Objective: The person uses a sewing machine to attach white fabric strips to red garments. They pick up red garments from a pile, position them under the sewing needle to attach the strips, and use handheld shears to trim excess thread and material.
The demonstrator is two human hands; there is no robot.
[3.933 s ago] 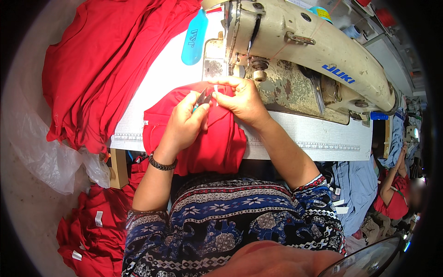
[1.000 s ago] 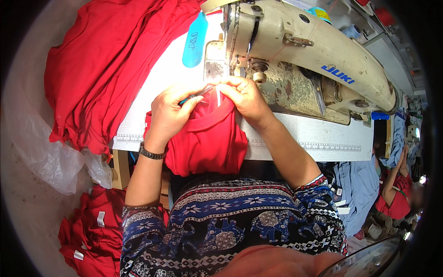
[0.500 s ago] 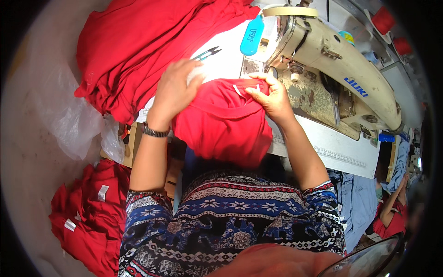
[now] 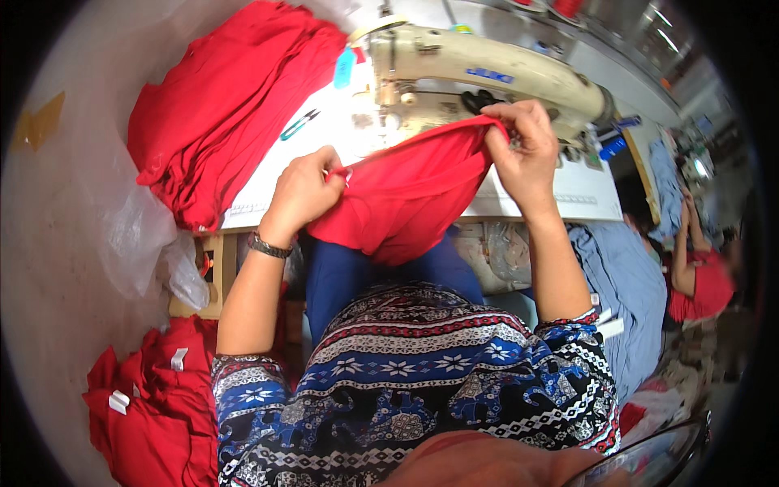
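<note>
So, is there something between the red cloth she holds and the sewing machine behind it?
Nothing visible. Left hand and right hand hold the red cloth stretched just before the sewing machine; no object lies between them.

Two hands, left (image 4: 302,192) and right (image 4: 526,154), one red cloth (image 4: 406,199), one sewing machine (image 4: 479,77) at twelve o'clock, two red piles, at ten (image 4: 223,105) and seven (image 4: 154,406).

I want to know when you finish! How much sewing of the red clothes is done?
Looks partly done: a heap of red pieces with white tags lies on the floor. In hand: left hand and right hand stretch one red piece before the sewing machine. Left: a red stack on the table.
</note>
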